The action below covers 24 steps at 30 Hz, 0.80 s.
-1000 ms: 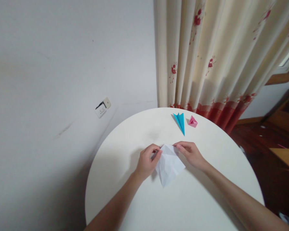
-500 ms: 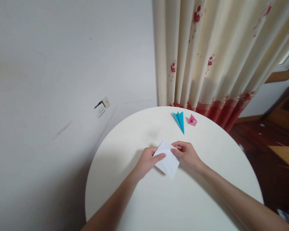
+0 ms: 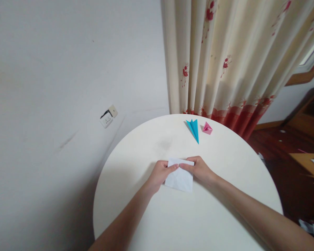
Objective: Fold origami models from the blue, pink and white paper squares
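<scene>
**White paper held flat between two hands on a round table**

White paper, folded into a small, roughly square piece [image 3: 179, 179], lies on a round white table [image 3: 188, 223], near its middle and just in front of the person wearing the camera. Faint creases mark its surface. The left hand [image 3: 159, 173] pinches the upper left part of the paper, thumb tip on top. The right hand [image 3: 201, 169] grips the upper right edge in the same way, its fingers curled narrow around the paper. The two thumbs nearly meet over the top edge. Both bare forearms reach in from the bottom of the view.

This looks like the middle of an origami fold: the sheet has already been creased several times and is being squared up or pressed flat. As a judgement only, the next move calls for keeping the edges lined up while one hand pins the paper and the other runs along a crease, since thin paper slips easily on a smooth tabletop.

At the far edge of the table, well apart from the hands, lie a blue folded paper shape with a long point [image 3: 194, 128] and, just beside it, a small pink folded paper shape [image 3: 207, 128]. Behind the table hang cream curtains with red flowers [image 3: 225, 59]; a white wall socket [image 3: 108, 116] sits on the plain wall to the left.
</scene>
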### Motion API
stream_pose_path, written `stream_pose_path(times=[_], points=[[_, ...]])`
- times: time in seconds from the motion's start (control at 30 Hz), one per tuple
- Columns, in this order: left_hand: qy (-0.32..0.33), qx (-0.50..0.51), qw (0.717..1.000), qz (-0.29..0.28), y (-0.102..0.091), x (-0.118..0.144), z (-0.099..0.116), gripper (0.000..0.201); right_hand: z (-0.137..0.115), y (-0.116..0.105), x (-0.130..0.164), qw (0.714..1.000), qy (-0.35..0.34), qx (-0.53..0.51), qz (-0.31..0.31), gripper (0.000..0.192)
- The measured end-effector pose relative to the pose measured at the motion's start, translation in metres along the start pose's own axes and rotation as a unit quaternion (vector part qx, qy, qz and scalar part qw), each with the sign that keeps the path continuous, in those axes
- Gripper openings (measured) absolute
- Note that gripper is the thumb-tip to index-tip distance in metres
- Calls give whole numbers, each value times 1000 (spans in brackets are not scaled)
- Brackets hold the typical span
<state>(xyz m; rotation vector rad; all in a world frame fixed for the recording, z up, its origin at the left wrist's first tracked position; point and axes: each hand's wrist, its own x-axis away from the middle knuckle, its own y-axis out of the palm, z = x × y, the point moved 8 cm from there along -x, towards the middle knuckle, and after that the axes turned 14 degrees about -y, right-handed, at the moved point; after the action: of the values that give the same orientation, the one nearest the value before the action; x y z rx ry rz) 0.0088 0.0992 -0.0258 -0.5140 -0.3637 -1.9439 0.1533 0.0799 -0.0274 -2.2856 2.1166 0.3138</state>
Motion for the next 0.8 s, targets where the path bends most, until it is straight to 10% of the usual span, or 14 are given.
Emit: stream_pose_path(times=[0.8], points=[[62,78,989,112,-19,-4,1,51,-1,-29,-11,989,-62,37,128,42]])
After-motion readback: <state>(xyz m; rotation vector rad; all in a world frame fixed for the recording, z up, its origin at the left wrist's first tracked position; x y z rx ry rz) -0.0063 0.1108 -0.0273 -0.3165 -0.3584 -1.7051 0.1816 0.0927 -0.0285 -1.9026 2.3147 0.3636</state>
